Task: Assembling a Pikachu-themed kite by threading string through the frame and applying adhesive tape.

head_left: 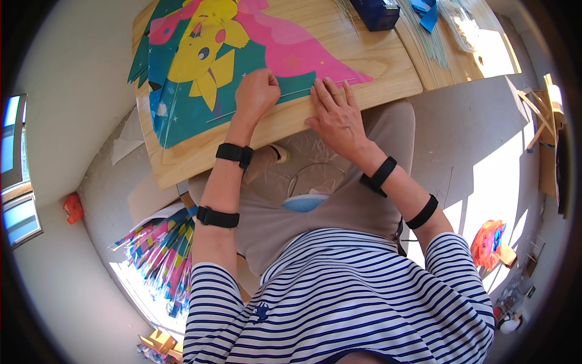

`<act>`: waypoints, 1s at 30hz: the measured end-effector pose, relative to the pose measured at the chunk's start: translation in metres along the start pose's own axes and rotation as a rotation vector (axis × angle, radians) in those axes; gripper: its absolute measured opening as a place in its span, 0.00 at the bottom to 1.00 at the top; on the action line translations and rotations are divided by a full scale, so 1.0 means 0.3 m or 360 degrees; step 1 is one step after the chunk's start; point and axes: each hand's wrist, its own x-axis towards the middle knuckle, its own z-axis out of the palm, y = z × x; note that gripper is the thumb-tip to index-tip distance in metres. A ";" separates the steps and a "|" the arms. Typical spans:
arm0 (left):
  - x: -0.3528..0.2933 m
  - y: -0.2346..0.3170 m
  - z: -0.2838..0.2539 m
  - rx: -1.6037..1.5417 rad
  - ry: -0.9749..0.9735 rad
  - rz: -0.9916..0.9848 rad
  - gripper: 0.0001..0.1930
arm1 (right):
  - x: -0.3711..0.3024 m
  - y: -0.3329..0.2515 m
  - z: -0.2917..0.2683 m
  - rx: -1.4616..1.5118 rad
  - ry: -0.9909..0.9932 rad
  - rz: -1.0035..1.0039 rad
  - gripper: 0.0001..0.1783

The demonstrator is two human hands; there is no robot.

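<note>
On the wooden table lies a printed sheet that looks like a kite (297, 51), teal and pink with a yellow cartoon figure. A thin pale rod (221, 117) runs along its near edge. My left hand (257, 94) is closed in a fist over the sheet by the rod; whatever its fingers may hold is hidden. To its right, my right hand (338, 118) lies with fingers stretched out across the sheet's edge and the rod, pressing them to the table. Black straps circle both my forearms.
A dark blue tape dispenser (377, 13) stands at the table's far side. Beyond it are thin rods (429, 42), blue strips (429, 18) and a clear plastic box (458, 27). Colourful folded sheets (163, 258) sit at lower left, an orange bag (487, 244) on the right floor.
</note>
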 end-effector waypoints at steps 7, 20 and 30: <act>-0.006 -0.023 -0.020 -0.0109 -0.0022 0.0134 0.06 | -0.003 0.004 0.005 0.0000 0.0011 -0.0003 0.37; -0.102 -0.094 -0.044 -0.0115 0.0079 0.0176 0.06 | -0.007 0.007 0.009 -0.0021 0.0005 0.0002 0.37; -0.112 -0.082 -0.024 -0.0160 0.0169 0.0271 0.05 | -0.002 -0.001 0.005 -0.0033 -0.0012 -0.0001 0.37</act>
